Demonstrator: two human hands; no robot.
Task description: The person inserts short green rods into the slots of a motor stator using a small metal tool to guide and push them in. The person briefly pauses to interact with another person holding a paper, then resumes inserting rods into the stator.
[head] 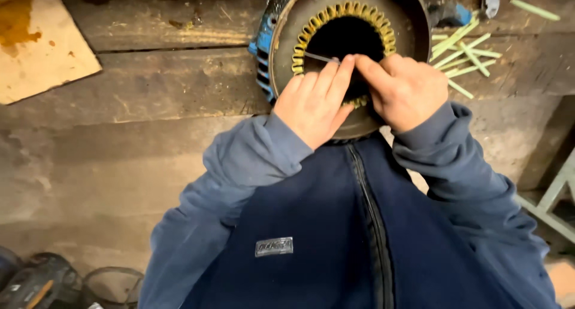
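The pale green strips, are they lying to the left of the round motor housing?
No, the pale green strips lie on the wooden bench to the right of the motor housing.

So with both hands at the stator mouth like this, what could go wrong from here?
The thin strip pinched between left hand and right hand may buckle or miss its slot in the yellow-lined ring. Fingers could scrape the metal housing rim. The loose green strips beside it might get knocked off the bench.
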